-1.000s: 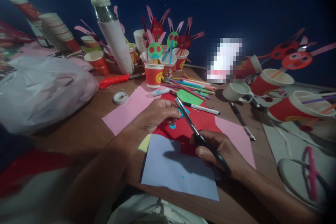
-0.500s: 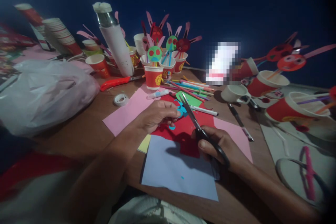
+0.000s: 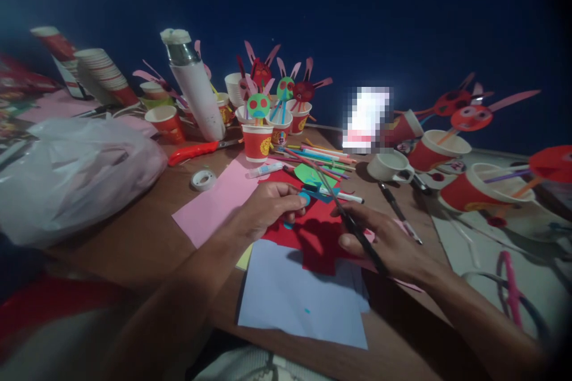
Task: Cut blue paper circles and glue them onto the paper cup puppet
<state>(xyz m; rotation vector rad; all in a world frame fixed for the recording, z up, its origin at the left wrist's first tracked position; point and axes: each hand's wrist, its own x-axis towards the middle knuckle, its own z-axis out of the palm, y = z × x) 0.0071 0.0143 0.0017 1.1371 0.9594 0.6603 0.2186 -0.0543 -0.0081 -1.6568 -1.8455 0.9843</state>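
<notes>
Blue paper piece (image 3: 305, 197) sits pinched between the thumb and fingertips of the left hand (image 3: 268, 205), just above the far edge of the red sheet (image 3: 313, 235) on the wooden table (image 3: 147, 220). The right hand (image 3: 384, 238) is curled around the handles of the scissors (image 3: 353, 223), over the right side of the red sheet. The blades slant up to the blue paper piece, but they are too blurred to tell whether they are apart or together. A white sheet (image 3: 304, 303) lies against the near edge of the red sheet, with a pink sheet (image 3: 214, 202) to its left and a green cutout (image 3: 308, 174) and a marker (image 3: 346, 196) just beyond it. Farther beyond the red sheet stand red cups (image 3: 257, 143) with paper figures, and a roll of tape (image 3: 203, 180) lies well to its left.
</notes>
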